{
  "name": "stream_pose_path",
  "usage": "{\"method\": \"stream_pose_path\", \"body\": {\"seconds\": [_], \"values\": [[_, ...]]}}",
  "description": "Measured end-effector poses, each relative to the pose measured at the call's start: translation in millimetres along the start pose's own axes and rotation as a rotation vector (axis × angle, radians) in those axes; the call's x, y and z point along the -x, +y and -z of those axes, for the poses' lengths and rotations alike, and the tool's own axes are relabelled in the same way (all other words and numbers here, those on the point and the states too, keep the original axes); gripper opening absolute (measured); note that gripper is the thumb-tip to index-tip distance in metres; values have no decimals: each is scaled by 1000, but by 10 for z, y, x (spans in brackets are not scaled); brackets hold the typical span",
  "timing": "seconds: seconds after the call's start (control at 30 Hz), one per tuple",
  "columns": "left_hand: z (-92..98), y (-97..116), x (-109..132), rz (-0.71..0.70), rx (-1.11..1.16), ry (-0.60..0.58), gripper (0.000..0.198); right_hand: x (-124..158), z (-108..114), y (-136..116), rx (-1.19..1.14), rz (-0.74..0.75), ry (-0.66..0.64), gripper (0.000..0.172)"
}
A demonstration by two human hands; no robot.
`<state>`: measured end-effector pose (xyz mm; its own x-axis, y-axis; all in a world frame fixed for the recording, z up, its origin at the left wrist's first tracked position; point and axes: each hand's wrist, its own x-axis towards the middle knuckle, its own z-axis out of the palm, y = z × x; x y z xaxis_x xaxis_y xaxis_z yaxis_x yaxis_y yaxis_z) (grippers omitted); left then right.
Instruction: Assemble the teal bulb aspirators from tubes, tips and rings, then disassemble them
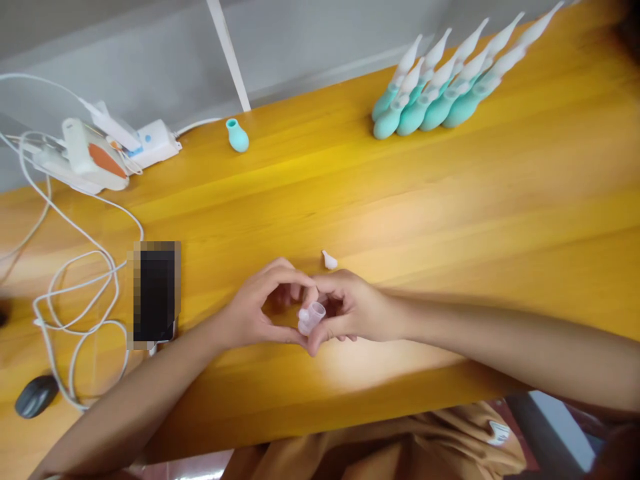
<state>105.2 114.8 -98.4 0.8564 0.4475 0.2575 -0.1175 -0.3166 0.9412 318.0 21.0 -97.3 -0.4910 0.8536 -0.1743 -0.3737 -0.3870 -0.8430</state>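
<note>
My left hand [267,303] and my right hand [345,307] meet above the table, with fingers curled round a small translucent plastic piece [311,319]. The piece has a round open end that faces up. Both hands touch it, and some fingertips are hidden behind it. Just beyond my hands a small white pointed tip [329,260] lies on the wood. A single teal bulb [238,136] with an open neck lies near the table's back edge.
Several teal bulbs with white tips [410,117] stand in rows at the back right. At the left are a power strip [155,143], white cables [117,280], a dark phone [156,293] and a black mouse [37,396] on the wooden table [280,220].
</note>
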Motion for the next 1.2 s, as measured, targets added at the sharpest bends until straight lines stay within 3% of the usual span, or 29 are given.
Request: {"method": "stream_pose_path", "body": {"seconds": [0.17,0.27,0.37,0.43,0.5,0.57,0.63,0.77,1.0,1.2], "values": [[57,69,-37,-61,-116,-60,38,0,-7,-25,93,-20,-1,57],[64,71,-51,-55,-66,-11,43,45,-31,-36,214,124,52,47],[56,40,-65,-43,76,85,48,87,13,-89,320,386,309,37],[48,17,-69,-10,151,136,46,83,127,-165,424,540,521,41],[36,0,-63,67,171,164,44,55,296,-260,618,625,633,50],[18,-15,-48,162,174,192,48,21,460,-344,902,584,602,58],[-4,-26,-33,216,162,234,53,-6,563,-388,1244,447,501,63],[-30,-23,-37,221,109,258,37,-39,549,-359,1711,250,405,63],[1,-11,-39,239,39,171,29,-58,486,-314,1891,263,347,59],[4,-12,-30,239,10,154,30,-76,581,-259,1751,462,268,64]]}}
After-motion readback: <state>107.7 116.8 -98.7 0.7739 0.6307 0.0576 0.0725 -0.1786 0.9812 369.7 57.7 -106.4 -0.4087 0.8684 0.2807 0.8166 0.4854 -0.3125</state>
